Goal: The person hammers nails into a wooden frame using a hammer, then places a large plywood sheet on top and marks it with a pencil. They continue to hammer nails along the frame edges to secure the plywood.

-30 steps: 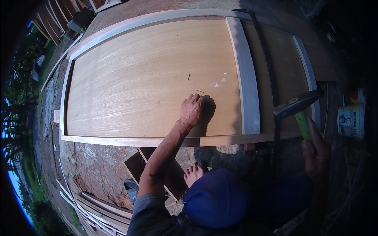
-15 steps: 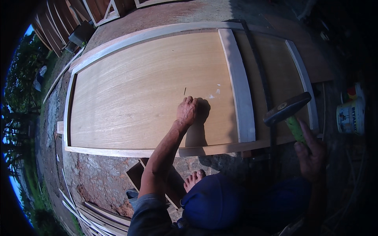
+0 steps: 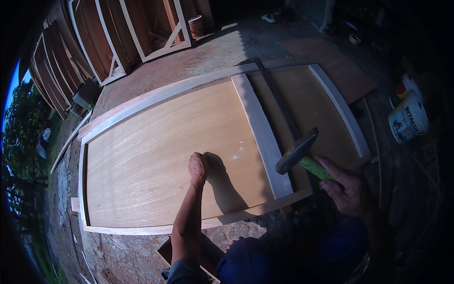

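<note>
A wooden panel (image 3: 156, 156) with a pale frame (image 3: 257, 132) around it and across it lies flat before me. My left hand (image 3: 198, 166) is closed at the panel's surface, left of the pale cross rail. Its fingers hide whatever they hold, if anything. My right hand (image 3: 347, 187) grips a hammer (image 3: 309, 166) by its green handle. The hammer's dark metal head is raised over the near end of the cross rail. Across the frame, right of that rail, runs a long dark metal bar (image 3: 276, 97).
Framed wooden panels (image 3: 156, 52) lean upright at the back left. A white bucket (image 3: 407, 120) stands to the right. A thin brown sheet (image 3: 331, 71) lies on the floor behind the frame. Below the near edge is an open wooden box (image 3: 165, 250).
The view has shifted, so the panel sits lower and more of the background shows. A thin nail lying beyond my left hand earlier is out of sight. My right hand keeps the hammer raised.
</note>
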The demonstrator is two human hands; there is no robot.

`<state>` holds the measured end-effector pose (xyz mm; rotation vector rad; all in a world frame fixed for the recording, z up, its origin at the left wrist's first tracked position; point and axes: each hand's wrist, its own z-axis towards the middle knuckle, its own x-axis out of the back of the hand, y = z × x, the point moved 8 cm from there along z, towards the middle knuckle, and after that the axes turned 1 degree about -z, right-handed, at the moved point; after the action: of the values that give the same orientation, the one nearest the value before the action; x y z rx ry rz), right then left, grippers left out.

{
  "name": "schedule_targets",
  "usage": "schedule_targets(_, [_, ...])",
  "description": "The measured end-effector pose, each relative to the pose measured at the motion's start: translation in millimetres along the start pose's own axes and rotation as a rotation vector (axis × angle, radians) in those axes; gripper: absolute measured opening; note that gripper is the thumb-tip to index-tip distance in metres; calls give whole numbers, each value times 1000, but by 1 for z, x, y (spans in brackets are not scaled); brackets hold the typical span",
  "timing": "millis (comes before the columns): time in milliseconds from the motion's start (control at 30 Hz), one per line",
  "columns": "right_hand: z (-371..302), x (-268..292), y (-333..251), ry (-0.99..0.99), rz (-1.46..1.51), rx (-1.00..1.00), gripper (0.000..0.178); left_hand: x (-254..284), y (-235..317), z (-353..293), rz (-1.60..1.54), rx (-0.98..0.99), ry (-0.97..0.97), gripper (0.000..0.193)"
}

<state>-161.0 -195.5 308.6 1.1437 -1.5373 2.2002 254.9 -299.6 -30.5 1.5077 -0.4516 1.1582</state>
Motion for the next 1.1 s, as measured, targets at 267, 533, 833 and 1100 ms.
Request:
schedule_targets(267, [4,-9,-2,-23,18,50,50,-10,6,21,198,-95,-306,25])
schedule_targets(533, [9,-26,-1,-183,41,72,53,-17,49,11,345,-206,-500,27])
schedule_targets(833, [0,-63,4,-394,-41,293,58,42,62,43,-1218,234,-514,6])
schedule_targets(1100, [-9,-81,51,-286,-42,-102,58,145,183,-49,-1348,422,-603,11])
